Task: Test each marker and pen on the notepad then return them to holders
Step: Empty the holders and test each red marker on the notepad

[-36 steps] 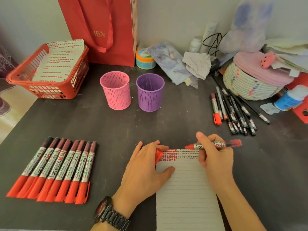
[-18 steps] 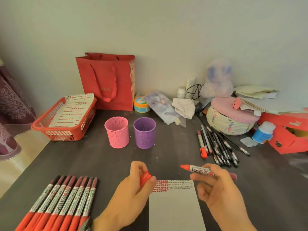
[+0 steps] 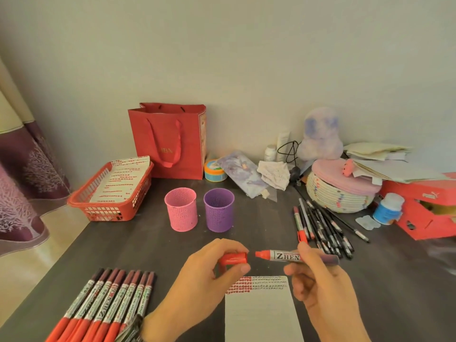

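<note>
Red cap (image 3: 233, 258) (left hand (image 3: 197, 287)) faces marker (image 3: 293, 256) tip.

The dark desk (image 3: 138, 248) carries a purple holder (image 3: 219, 209) near its middle. Just left of that holder stands a pink holder (image 3: 181, 209); farther left, a red basket (image 3: 103, 214); behind it and to the left, a red bag (image 3: 170, 141). To its right lie pens (image 3: 320, 228) and a woven basket (image 3: 330, 193). In front of it lie a notepad (image 3: 261, 317) and, leftward, a row of markers (image 3: 111, 304).

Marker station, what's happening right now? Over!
Left hand pinches red cap. Right hand holds uncapped marker, tip just short of cap. Both above notepad. Nothing between cap and tip.
</note>
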A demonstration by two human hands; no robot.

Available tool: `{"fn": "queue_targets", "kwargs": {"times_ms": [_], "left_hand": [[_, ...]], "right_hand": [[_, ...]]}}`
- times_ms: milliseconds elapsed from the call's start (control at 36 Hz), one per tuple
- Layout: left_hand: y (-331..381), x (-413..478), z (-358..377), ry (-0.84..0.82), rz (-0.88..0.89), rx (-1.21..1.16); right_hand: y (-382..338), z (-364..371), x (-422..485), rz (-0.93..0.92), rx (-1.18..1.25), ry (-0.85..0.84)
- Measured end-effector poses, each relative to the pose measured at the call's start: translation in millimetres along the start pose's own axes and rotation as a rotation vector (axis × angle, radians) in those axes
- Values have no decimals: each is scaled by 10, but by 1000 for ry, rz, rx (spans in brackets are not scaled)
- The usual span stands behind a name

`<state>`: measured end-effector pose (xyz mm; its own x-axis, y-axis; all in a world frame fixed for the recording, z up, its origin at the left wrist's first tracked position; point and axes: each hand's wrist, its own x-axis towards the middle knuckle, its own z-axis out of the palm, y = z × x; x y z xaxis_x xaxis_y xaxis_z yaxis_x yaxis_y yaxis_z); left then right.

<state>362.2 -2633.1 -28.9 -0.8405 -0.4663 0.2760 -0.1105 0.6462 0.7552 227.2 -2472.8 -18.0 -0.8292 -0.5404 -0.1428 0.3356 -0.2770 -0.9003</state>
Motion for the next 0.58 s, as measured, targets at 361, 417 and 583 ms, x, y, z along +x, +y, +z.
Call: {"fn": "queue_targets", "kwargs": {"times_ms": [361,417,583], "left_hand": [[60,-63,-203,-60,119,42],[42,-97,-273,-106,117,69],[31,-122,-445,-248,97,100]], "right_hand": [[71,14,-106,-26,-376,-288],[32,-14,-122,-54,-539,-384],[138,-23,-222,-242,-901,-550]]}}
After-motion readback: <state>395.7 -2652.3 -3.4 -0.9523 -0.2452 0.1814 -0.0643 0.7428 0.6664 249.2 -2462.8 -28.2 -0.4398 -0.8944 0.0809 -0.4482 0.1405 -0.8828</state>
